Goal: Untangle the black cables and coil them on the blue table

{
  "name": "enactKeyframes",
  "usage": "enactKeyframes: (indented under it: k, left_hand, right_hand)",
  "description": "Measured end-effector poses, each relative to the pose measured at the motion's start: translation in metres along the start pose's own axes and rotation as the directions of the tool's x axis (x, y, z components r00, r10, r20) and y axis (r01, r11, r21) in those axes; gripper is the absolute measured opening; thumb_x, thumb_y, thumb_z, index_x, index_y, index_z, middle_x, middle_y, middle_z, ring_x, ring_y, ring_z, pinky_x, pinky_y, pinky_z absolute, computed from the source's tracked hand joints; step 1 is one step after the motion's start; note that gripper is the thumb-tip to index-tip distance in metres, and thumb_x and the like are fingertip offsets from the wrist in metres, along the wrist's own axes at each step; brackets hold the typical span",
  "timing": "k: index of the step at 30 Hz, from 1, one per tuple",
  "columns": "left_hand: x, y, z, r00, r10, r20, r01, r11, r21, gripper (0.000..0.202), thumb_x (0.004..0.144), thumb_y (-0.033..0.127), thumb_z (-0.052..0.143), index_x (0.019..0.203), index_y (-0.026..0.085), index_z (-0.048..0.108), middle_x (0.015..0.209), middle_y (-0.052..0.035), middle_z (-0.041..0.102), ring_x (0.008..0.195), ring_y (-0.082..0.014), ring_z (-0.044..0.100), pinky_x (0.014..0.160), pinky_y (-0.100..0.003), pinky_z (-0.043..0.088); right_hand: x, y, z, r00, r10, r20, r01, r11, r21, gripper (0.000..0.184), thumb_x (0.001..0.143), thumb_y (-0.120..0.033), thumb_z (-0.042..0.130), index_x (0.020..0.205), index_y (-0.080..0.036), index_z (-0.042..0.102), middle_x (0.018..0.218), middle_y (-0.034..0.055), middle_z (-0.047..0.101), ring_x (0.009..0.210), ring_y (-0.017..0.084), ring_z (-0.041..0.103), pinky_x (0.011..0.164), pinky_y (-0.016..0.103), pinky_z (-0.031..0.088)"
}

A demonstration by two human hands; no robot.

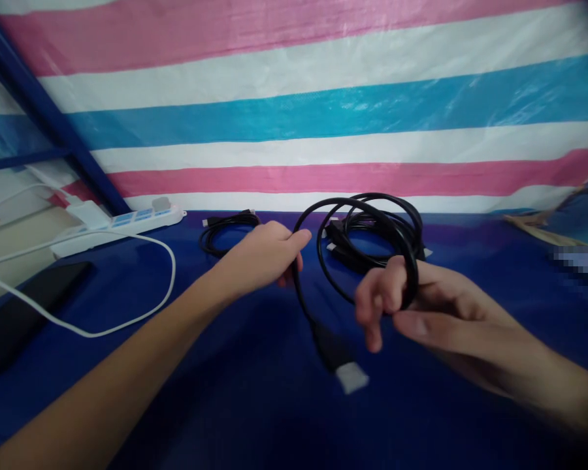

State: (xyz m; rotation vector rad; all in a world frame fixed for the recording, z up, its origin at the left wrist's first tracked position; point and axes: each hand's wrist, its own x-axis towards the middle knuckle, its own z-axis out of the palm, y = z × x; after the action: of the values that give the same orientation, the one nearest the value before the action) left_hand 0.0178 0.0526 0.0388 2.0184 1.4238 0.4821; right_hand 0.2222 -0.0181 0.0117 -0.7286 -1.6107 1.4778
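a: what's at the left?
b: a small black cable coil (223, 223) on the surface (215, 391), just beyond the left hand (269, 251).
a: and that hand's fingers?
b: pinching a black cable (411, 274) against the thumb.
a: which way does its end point?
b: near and to the right. the tail slants from the pinch to a pale-tipped connector (330, 349), between the hands and nearer than both. it sits closer to the right fingers in view, with neither hand touching it. whether it rests on the surface, i can't tell.
a: and the right hand (463, 320)?
b: fingers curled through the cable's loops, which arch across from the left hand. other coiled black cables (353, 258) lie farther back, behind those loops.
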Motion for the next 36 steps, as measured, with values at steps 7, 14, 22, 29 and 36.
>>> enactKeyframes:
  k: [7, 14, 22, 29, 36]
  left_hand:
    - [-0.003, -0.013, 0.033, 0.905, -0.091, 0.415, 0.274, 0.871, -0.407, 0.044, 0.084, 0.046, 0.042, 0.057, 0.015, 0.056, 0.044, -0.0001, 0.051, 0.036, -0.0068, 0.035, 0.035, -0.019, 0.02]
    - [-0.004, -0.021, 0.041, 0.904, -0.077, 0.421, 0.27, 0.867, -0.419, 0.032, 0.08, 0.027, 0.042, 0.054, 0.014, 0.054, 0.041, -0.001, 0.054, 0.033, -0.0058, 0.035, 0.033, -0.017, 0.02]
    - [-0.003, -0.018, 0.039, 0.871, -0.069, 0.486, 0.302, 0.855, -0.42, 0.039, 0.088, 0.034, 0.039, 0.061, 0.012, 0.057, 0.045, -0.0001, 0.054, 0.033, -0.0068, 0.042, 0.032, -0.017, 0.031]
    - [0.002, -0.04, 0.024, 0.706, 0.203, 0.679, 0.139, 0.9, -0.414, 0.038, 0.086, 0.047, 0.05, 0.074, 0.012, 0.062, 0.062, -0.0018, 0.061, 0.045, -0.0078, 0.053, 0.04, -0.017, 0.043]
    - [0.001, -0.044, 0.015, 0.602, 0.276, 0.749, 0.039, 0.927, -0.372, 0.027, 0.069, 0.039, 0.075, 0.081, 0.017, 0.065, 0.071, 0.0018, 0.061, 0.058, -0.0064, 0.053, 0.045, -0.015, 0.037]
  right_hand:
    - [0.011, 0.022, 0.005, 1.0, -0.015, 0.02, 0.022, 0.894, -0.447, 0.038, 0.079, -0.017, 0.064, 0.114, -0.032, 0.061, 0.145, 0.0035, 0.036, 0.09, 0.016, 0.066, 0.065, 0.025, 0.056]
    - [0.017, 0.026, 0.003, 0.992, -0.127, 0.02, 0.116, 0.815, -0.568, 0.021, 0.086, -0.022, 0.059, 0.106, -0.026, 0.065, 0.129, 0.003, 0.057, 0.122, 0.021, 0.052, 0.103, 0.035, 0.042]
    - [0.015, 0.025, 0.015, 0.998, -0.037, 0.043, 0.054, 0.869, -0.493, 0.009, 0.084, -0.029, 0.063, 0.089, -0.022, 0.066, 0.133, 0.0027, 0.049, 0.106, 0.018, 0.06, 0.091, 0.028, 0.049]
    - [0.003, 0.022, 0.011, 0.972, -0.15, -0.182, 0.06, 0.904, -0.423, 0.019, 0.097, -0.037, 0.041, 0.092, -0.028, 0.057, 0.09, -0.0021, 0.063, 0.091, 0.013, 0.06, 0.083, 0.023, 0.048]
    - [0.006, 0.027, 0.002, 0.984, 0.003, -0.176, -0.069, 0.927, -0.369, 0.033, 0.096, -0.041, 0.041, 0.074, -0.022, 0.056, 0.071, -0.0014, 0.057, 0.068, 0.013, 0.056, 0.063, 0.024, 0.044]
